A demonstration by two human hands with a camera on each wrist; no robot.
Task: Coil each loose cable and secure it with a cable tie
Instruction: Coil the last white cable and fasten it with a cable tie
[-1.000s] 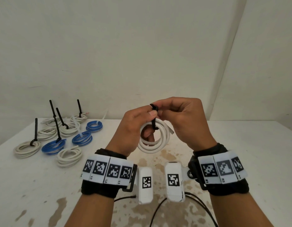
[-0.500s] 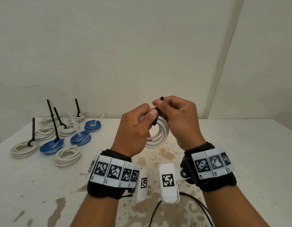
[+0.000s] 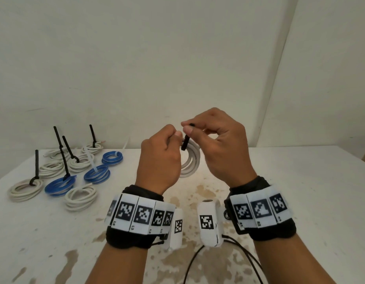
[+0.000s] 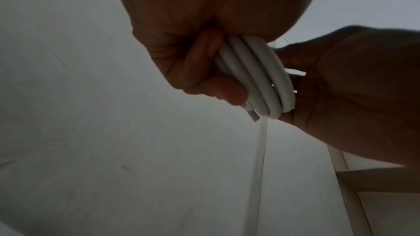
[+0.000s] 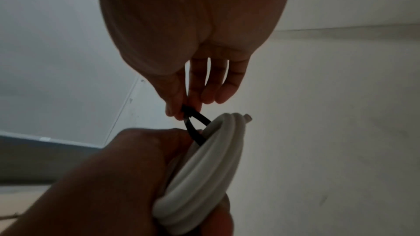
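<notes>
L hand (image 3: 159,158) grip closed round white cable coil (image 3: 191,160), held upright in air above bench (image 3: 300,191), approx centre. R hand (image 3: 220,144) grip pinches black cable tie (image 3: 185,141) w/ thumb + index; tie loops round top of coil, loop not tight per R wrist view. Bench far left: tied white coils (image 3: 25,188) & blue coils (image 3: 59,185), tie tails sticking up.
</notes>
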